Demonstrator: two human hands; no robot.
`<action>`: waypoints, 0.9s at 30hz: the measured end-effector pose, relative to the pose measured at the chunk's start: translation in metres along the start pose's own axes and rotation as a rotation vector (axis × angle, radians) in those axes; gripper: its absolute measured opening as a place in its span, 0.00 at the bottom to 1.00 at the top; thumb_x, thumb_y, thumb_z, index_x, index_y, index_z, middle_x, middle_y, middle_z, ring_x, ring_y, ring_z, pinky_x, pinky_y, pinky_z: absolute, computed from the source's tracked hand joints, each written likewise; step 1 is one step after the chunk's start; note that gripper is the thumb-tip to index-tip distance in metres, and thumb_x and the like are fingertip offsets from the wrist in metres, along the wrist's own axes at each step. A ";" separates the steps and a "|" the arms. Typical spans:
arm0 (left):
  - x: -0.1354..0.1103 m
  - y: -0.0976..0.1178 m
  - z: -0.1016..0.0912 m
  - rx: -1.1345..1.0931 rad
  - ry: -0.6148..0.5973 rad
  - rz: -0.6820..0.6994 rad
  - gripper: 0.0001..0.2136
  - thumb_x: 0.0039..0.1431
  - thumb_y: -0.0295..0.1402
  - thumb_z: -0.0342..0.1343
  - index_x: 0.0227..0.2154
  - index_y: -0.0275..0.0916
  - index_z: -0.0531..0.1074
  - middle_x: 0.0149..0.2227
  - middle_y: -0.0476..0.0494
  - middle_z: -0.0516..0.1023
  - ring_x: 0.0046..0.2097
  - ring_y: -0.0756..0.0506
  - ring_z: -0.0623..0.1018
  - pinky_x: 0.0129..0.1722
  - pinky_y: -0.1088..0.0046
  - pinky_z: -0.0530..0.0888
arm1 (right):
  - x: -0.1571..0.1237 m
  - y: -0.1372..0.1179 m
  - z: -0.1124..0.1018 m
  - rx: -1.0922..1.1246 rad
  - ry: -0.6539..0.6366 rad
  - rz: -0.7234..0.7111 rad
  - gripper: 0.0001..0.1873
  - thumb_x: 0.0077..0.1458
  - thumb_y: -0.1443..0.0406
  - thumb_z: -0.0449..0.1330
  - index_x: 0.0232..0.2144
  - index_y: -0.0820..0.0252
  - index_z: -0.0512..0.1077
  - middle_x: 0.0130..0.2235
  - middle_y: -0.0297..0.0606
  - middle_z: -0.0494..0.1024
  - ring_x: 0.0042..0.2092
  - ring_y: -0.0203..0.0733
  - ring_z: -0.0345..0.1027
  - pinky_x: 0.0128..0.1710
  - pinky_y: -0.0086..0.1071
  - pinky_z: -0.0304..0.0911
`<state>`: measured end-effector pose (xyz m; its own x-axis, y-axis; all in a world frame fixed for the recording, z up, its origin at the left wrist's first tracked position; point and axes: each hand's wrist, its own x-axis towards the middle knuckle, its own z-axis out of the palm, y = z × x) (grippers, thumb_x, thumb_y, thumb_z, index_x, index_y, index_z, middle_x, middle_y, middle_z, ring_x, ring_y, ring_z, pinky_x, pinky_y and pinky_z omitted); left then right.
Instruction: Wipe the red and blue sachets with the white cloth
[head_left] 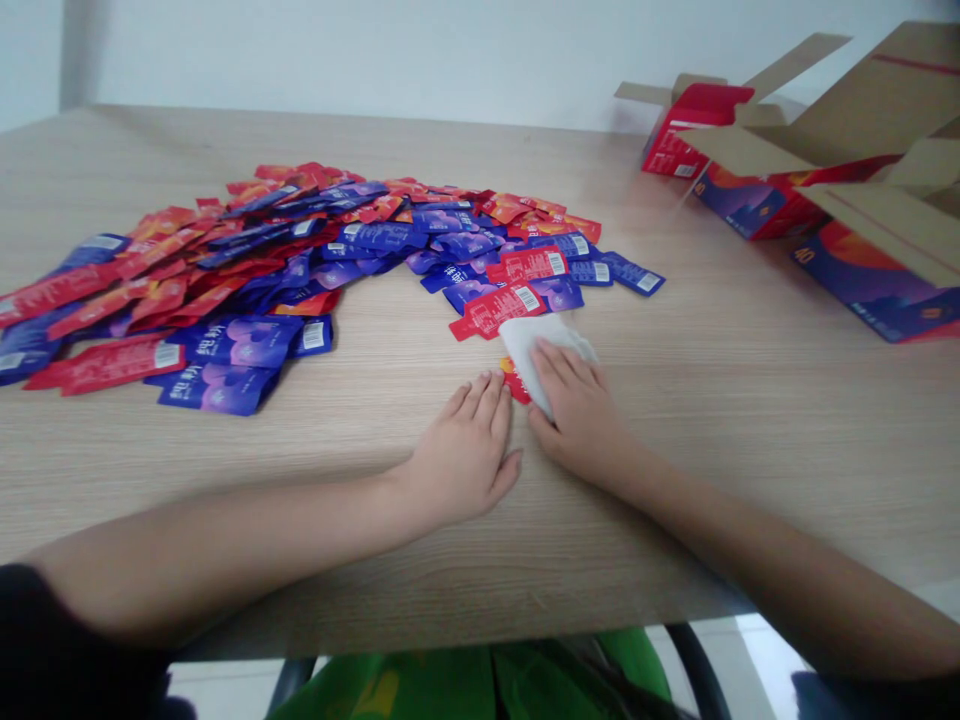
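Observation:
My right hand (577, 405) lies over a folded white cloth (523, 345) and presses it down on a small red and orange packet (516, 382). Most of that packet is hidden beneath the cloth. My left hand (469, 440) rests flat on the table with fingers stretched out, holding nothing, its fingertips at the packet's left edge. Just beyond the cloth lies a red packet (491, 312) with a barcode. It is at the near edge of a wide heap of blue packets (382, 237) and red packets (176, 240).
At the back right stand open cardboard boxes: a small red box (667, 140), a blue and red box (739, 205) and another blue box (855, 285), their flaps spread outward. The wooden table (750, 400) meets a white wall behind. Below its front edge is green fabric (442, 685).

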<state>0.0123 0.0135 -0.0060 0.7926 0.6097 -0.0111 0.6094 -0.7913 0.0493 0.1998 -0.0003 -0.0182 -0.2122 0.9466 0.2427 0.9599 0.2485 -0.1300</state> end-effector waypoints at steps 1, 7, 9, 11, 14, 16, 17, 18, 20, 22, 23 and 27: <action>0.000 0.000 0.000 -0.003 0.001 -0.001 0.31 0.64 0.41 0.42 0.62 0.18 0.56 0.66 0.19 0.55 0.67 0.29 0.55 0.65 0.53 0.56 | -0.001 -0.007 -0.001 0.016 -0.020 -0.061 0.32 0.58 0.61 0.48 0.63 0.70 0.58 0.66 0.50 0.58 0.65 0.53 0.50 0.62 0.48 0.49; 0.000 0.001 -0.001 0.018 -0.011 0.006 0.32 0.65 0.41 0.42 0.63 0.18 0.53 0.67 0.19 0.51 0.68 0.30 0.54 0.65 0.53 0.56 | 0.006 0.019 -0.007 -0.008 -0.039 0.094 0.33 0.59 0.60 0.48 0.63 0.72 0.57 0.66 0.51 0.59 0.64 0.54 0.53 0.62 0.49 0.50; -0.001 0.001 -0.001 0.027 -0.022 0.001 0.32 0.65 0.42 0.41 0.63 0.19 0.53 0.67 0.20 0.50 0.68 0.30 0.53 0.65 0.53 0.56 | 0.008 0.034 -0.006 -0.031 -0.014 0.190 0.33 0.60 0.59 0.47 0.63 0.74 0.57 0.65 0.53 0.61 0.63 0.56 0.55 0.60 0.51 0.52; -0.001 0.002 0.000 0.032 -0.021 -0.005 0.32 0.65 0.42 0.41 0.63 0.19 0.53 0.67 0.21 0.51 0.68 0.30 0.53 0.65 0.53 0.56 | 0.008 0.033 -0.003 -0.046 0.011 0.193 0.33 0.59 0.59 0.47 0.62 0.74 0.58 0.64 0.54 0.61 0.63 0.57 0.55 0.60 0.52 0.52; 0.000 0.002 0.001 0.026 -0.007 -0.006 0.32 0.64 0.41 0.41 0.63 0.18 0.54 0.66 0.20 0.52 0.68 0.30 0.54 0.65 0.53 0.56 | 0.004 0.009 0.001 -0.041 0.014 0.054 0.32 0.58 0.60 0.48 0.62 0.72 0.59 0.65 0.53 0.60 0.64 0.56 0.53 0.60 0.51 0.52; -0.001 0.002 0.001 0.018 -0.006 -0.003 0.31 0.64 0.41 0.41 0.62 0.18 0.56 0.66 0.20 0.55 0.68 0.30 0.55 0.65 0.53 0.56 | 0.001 -0.007 0.002 -0.012 -0.015 -0.063 0.32 0.58 0.60 0.49 0.62 0.71 0.58 0.66 0.50 0.58 0.65 0.53 0.50 0.61 0.48 0.50; -0.001 0.002 0.001 0.015 -0.004 -0.002 0.31 0.64 0.41 0.42 0.62 0.18 0.57 0.65 0.20 0.56 0.67 0.30 0.55 0.65 0.53 0.56 | 0.000 -0.011 0.001 0.002 -0.032 -0.099 0.33 0.58 0.60 0.49 0.63 0.71 0.58 0.67 0.49 0.57 0.65 0.52 0.50 0.62 0.47 0.49; -0.001 0.001 0.000 0.013 -0.002 0.000 0.31 0.64 0.41 0.42 0.62 0.18 0.57 0.65 0.20 0.56 0.67 0.30 0.56 0.65 0.53 0.56 | 0.000 -0.010 0.000 0.009 -0.043 -0.104 0.33 0.58 0.60 0.49 0.63 0.70 0.58 0.67 0.48 0.57 0.66 0.51 0.50 0.63 0.46 0.48; -0.001 0.001 0.000 0.011 0.000 0.003 0.31 0.64 0.41 0.42 0.62 0.19 0.55 0.66 0.20 0.54 0.68 0.30 0.55 0.65 0.53 0.56 | 0.002 0.001 -0.003 -0.004 -0.043 -0.021 0.34 0.58 0.60 0.49 0.64 0.71 0.57 0.67 0.48 0.58 0.65 0.52 0.52 0.62 0.47 0.49; -0.001 0.001 0.000 0.011 -0.004 0.001 0.32 0.64 0.41 0.42 0.63 0.18 0.54 0.67 0.20 0.51 0.68 0.30 0.54 0.65 0.53 0.56 | 0.005 0.018 -0.005 -0.033 -0.030 0.107 0.34 0.59 0.60 0.48 0.64 0.73 0.56 0.66 0.51 0.59 0.64 0.54 0.53 0.61 0.49 0.51; -0.001 0.001 0.000 0.011 -0.009 0.001 0.32 0.64 0.41 0.42 0.63 0.19 0.53 0.67 0.20 0.51 0.68 0.30 0.54 0.65 0.53 0.56 | 0.005 0.025 -0.006 -0.046 -0.019 0.157 0.34 0.59 0.59 0.48 0.63 0.74 0.56 0.65 0.52 0.60 0.64 0.56 0.54 0.61 0.50 0.52; 0.000 0.001 -0.001 0.011 -0.011 -0.005 0.32 0.64 0.41 0.42 0.63 0.18 0.53 0.67 0.19 0.51 0.68 0.29 0.54 0.65 0.52 0.56 | 0.003 0.016 -0.004 -0.057 0.003 0.119 0.33 0.59 0.60 0.48 0.62 0.74 0.58 0.65 0.53 0.60 0.64 0.57 0.53 0.60 0.52 0.52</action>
<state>0.0134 0.0127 -0.0053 0.7898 0.6130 -0.0227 0.6134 -0.7889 0.0383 0.2157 0.0059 -0.0154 -0.0962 0.9680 0.2320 0.9870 0.1229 -0.1035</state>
